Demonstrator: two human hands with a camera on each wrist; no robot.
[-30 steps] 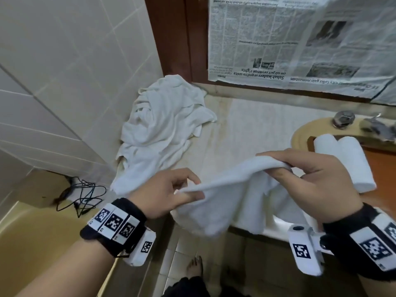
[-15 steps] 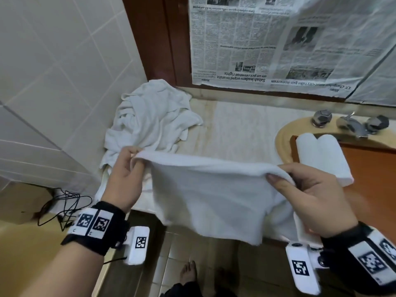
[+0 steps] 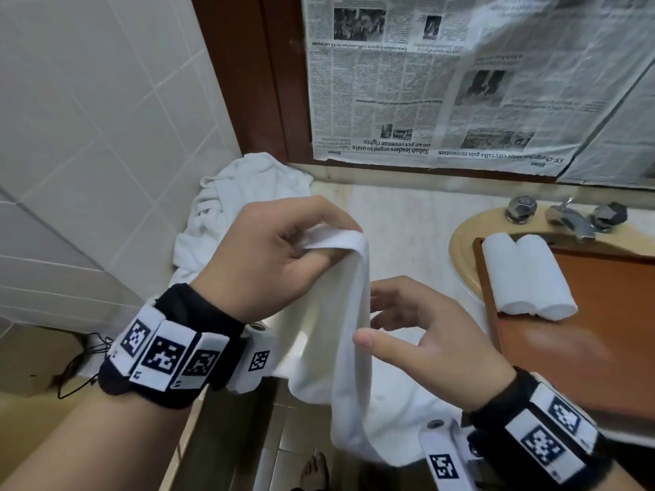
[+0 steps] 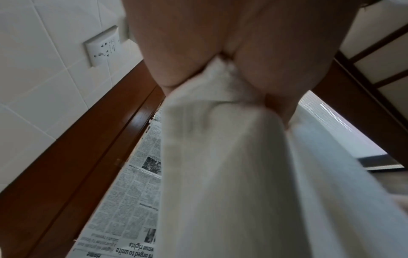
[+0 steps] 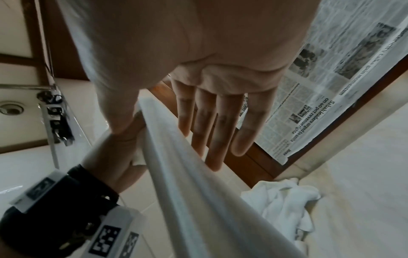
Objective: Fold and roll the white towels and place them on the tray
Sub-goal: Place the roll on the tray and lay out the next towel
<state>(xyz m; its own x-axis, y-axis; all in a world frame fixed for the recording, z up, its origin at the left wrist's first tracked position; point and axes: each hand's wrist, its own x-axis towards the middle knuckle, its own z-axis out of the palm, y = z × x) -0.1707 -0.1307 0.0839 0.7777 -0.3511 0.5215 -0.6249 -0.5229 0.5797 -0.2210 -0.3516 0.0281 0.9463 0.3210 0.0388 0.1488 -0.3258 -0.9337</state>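
My left hand [image 3: 333, 242] pinches the top of a white towel [image 3: 329, 349] that hangs doubled over in front of the counter edge. The left wrist view shows those fingers [image 4: 176, 69] clamped on the towel [image 4: 220, 157]. Lower and to the right, my right hand [image 3: 372, 317] is open beside the hanging cloth, holding nothing. Its straight fingers [image 5: 216, 131] lie just behind the towel [image 5: 187, 165]. Two rolled white towels [image 3: 524, 274] lie side by side on the orange-brown tray [image 3: 584, 341] at the right. A crumpled pile of white towels [image 3: 241, 207] sits at the counter's back left.
The tray lies across a beige sink basin [image 3: 460, 249], with a chrome faucet and knobs [image 3: 567, 217] behind it. Newspaper [image 3: 460, 83] covers the mirror above the pale counter [image 3: 407, 225]. A tiled wall is at the left. Black cables [image 3: 81, 363] lie below it.
The towel was stretched wide between both hands. My left hand has moved right and up and now holds the gathered top alone; my right hand has let go and dropped lower.
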